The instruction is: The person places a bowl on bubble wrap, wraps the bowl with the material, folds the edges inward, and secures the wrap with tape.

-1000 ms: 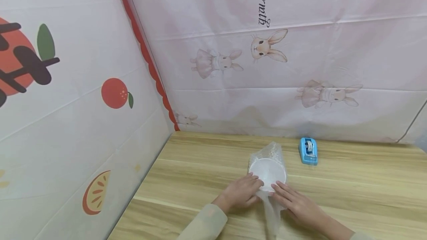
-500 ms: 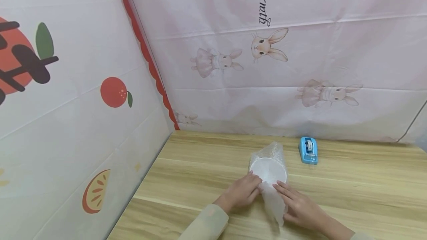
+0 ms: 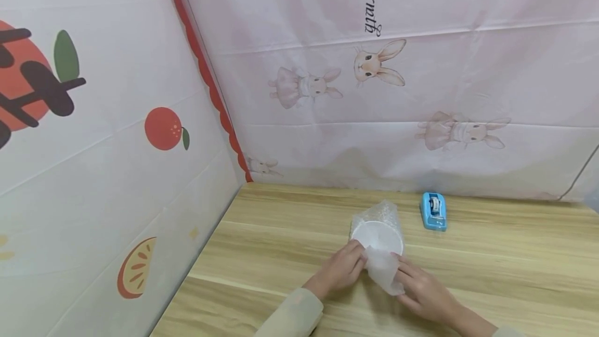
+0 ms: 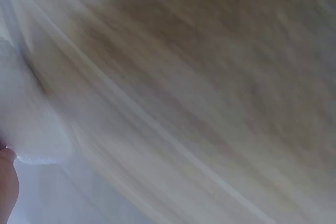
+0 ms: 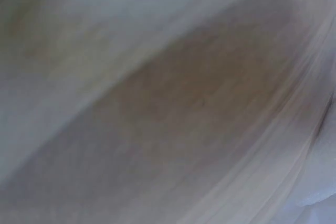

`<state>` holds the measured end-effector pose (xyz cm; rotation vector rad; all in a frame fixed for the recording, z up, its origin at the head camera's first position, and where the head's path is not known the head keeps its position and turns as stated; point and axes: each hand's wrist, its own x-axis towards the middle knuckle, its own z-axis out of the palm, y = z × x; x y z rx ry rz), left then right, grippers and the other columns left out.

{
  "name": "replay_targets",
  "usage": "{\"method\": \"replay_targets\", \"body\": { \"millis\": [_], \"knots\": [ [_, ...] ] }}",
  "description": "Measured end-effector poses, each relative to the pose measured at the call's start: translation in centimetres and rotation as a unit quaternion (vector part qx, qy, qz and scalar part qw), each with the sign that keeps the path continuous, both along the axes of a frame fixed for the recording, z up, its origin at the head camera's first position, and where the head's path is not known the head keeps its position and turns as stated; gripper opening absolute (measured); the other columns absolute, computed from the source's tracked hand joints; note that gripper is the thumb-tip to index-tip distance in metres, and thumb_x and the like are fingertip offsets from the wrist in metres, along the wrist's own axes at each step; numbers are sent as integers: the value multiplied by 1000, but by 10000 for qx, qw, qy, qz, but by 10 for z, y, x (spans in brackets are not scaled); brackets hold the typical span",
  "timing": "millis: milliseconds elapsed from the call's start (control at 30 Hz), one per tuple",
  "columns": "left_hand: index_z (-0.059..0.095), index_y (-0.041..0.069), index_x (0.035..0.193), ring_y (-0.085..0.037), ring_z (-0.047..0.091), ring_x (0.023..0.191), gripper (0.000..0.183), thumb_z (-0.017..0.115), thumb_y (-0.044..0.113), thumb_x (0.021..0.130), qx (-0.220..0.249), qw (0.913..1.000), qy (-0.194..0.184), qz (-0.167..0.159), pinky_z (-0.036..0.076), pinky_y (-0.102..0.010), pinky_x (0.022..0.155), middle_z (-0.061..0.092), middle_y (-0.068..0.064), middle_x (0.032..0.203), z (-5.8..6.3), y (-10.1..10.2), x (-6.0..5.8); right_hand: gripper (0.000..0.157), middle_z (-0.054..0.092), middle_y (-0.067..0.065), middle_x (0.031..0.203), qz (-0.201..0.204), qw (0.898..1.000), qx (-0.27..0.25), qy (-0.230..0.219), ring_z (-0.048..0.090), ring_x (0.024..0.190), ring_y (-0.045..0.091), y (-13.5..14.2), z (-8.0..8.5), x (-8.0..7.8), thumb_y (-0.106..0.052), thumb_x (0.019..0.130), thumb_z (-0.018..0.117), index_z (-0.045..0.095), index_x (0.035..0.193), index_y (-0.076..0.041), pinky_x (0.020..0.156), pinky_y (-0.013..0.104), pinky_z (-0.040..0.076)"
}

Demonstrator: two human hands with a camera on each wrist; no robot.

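Note:
A round white object [image 3: 376,234], with a pale rim like a bowl or dish, lies in a sheet of bubble wrap [image 3: 386,212] on the wooden table. The wrap's far end sticks up behind it, and a near flap [image 3: 385,273] folds over its front edge. My left hand [image 3: 340,267] pinches the flap at its left side, against the rim. At the flap's right edge, my right hand [image 3: 423,290] holds the wrap with bent fingers. In the left wrist view, part of the white wrap [image 4: 37,119] and a fingertip [image 4: 6,182] show.
A blue tape dispenser [image 3: 433,212] stands at the back right of the wooden table [image 3: 281,222]. Behind it hangs a pink cloth with rabbits [image 3: 318,87]; a white fruit-patterned sheet [image 3: 103,181] hangs at left. The right wrist view is mostly blurred table.
The near flap, which hung toward the table's front, has been lifted and folded up over the round object's front edge. Both hands have stayed about in place, the right fingers bending more.

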<state>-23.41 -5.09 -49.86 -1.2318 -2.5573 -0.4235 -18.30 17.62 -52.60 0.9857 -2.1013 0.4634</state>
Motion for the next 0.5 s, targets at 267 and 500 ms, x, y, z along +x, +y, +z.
{"method": "replay_targets", "body": {
  "millis": [267,500],
  "knots": [
    [41,4,130,-18,54,119,33,35,11,99,610,9953,-749,79,34,-32,109,59,-8,119,2,5,1,22,69,13,105,-165,9867,-1220,-1062,64,101,24,-12,7,5,-6,73,73,70,94,-9,101,3,27],
    [30,4,141,-10,61,93,45,38,8,97,983,9920,-777,164,46,-28,99,59,-5,90,0,7,2,17,71,15,92,-894,9630,-1966,-1615,67,86,25,-22,13,1,2,72,71,69,88,-2,86,-3,36]
  ]
}}
